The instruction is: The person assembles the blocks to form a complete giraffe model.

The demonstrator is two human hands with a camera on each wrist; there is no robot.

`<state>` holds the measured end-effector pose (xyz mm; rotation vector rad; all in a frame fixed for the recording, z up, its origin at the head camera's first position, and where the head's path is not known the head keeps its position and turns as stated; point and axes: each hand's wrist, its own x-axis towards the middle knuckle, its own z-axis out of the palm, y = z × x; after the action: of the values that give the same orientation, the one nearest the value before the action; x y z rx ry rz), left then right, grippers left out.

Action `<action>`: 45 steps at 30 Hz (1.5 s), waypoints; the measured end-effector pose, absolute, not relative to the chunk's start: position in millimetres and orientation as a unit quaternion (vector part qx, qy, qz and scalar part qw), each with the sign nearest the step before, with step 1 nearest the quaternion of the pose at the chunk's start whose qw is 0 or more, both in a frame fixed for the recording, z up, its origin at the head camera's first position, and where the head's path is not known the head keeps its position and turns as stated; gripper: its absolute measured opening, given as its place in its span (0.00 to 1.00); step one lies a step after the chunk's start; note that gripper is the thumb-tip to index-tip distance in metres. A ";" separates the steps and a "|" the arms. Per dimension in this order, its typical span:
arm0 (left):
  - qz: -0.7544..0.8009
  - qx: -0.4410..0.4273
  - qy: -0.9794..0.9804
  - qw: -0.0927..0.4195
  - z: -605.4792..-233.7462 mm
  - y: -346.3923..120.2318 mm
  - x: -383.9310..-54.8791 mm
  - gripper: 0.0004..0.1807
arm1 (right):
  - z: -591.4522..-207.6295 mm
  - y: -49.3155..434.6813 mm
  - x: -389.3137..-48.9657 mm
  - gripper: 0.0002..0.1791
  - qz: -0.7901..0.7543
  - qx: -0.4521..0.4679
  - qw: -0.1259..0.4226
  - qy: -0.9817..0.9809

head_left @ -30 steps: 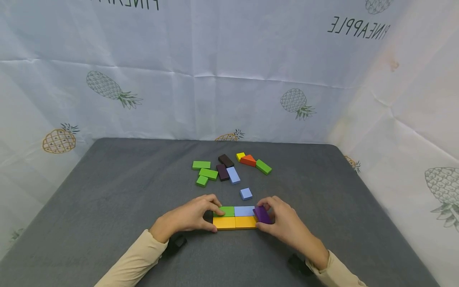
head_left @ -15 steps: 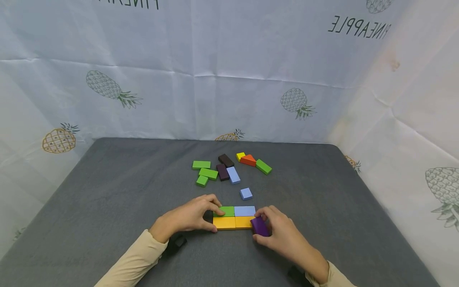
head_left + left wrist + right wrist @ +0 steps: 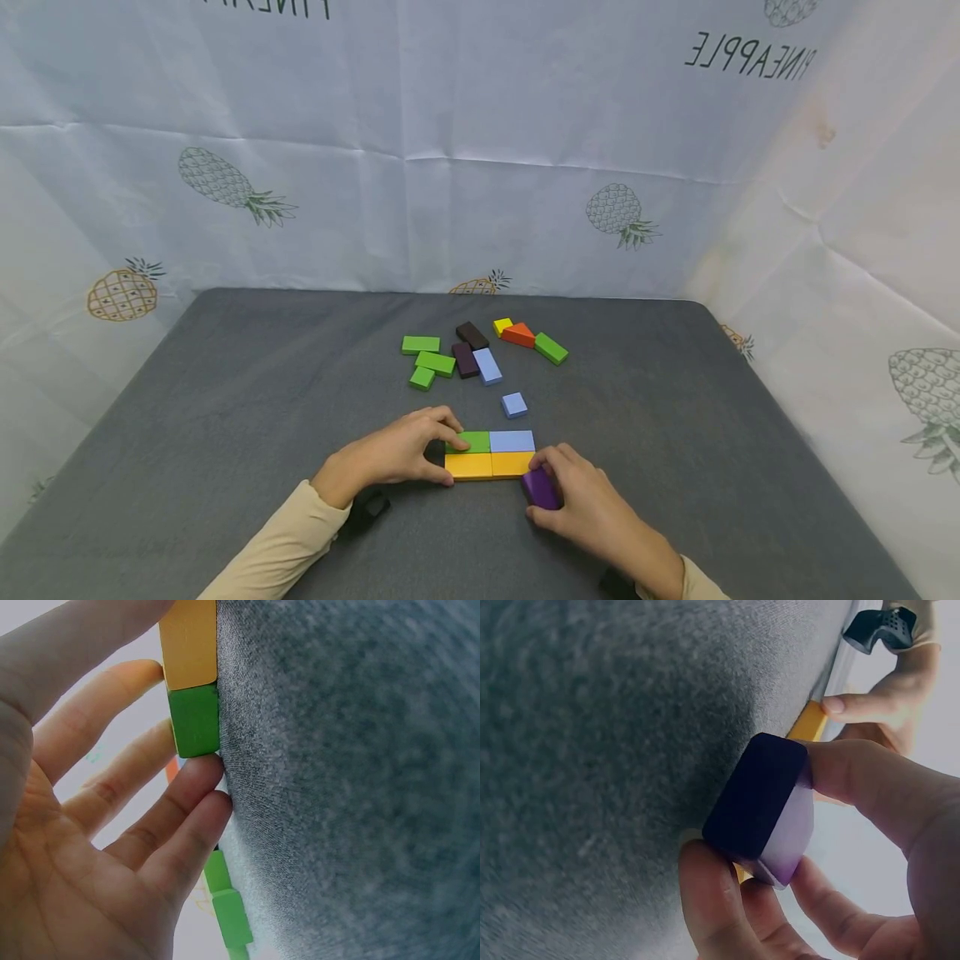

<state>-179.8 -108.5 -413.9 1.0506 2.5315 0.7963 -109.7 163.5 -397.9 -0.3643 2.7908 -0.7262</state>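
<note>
My right hand (image 3: 581, 497) pinches a purple block (image 3: 541, 488) between thumb and fingers, at the front right corner of a flat block rectangle. This rectangle has a green block (image 3: 476, 441) and a light blue block (image 3: 512, 441) behind two yellow blocks (image 3: 468, 467). At its left end my left hand (image 3: 408, 448) holds the green and left yellow blocks. Its thumb is at the yellow block's near edge and its fingers reach over the green block (image 3: 196, 724) to the far side. In the right wrist view the purple block (image 3: 757, 799) is tilted, close over the cloth.
Behind the rectangle lies a small light blue block (image 3: 514, 405). Farther back are several loose blocks: green ones (image 3: 435, 363), dark ones (image 3: 466, 360), a long light blue block (image 3: 487, 367), a red triangle (image 3: 519, 335) and a yellow piece (image 3: 502, 327). Grey cloth (image 3: 300, 375) covers the table.
My right hand has moved the purple block toward me, from the rectangle's right end to its front right corner, uncovering the right yellow block. My left hand has stayed in place.
</note>
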 end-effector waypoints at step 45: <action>0.273 0.360 0.880 0.145 -413.8 -107.9 -179.2 0.24 | -406.2 184.5 -115.4 0.35 -0.383 -0.175 0.229 0.878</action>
<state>-179.2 -107.9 -413.8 1.0377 2.5351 0.7857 -115.4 184.5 -406.2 -0.4828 2.4163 -1.0532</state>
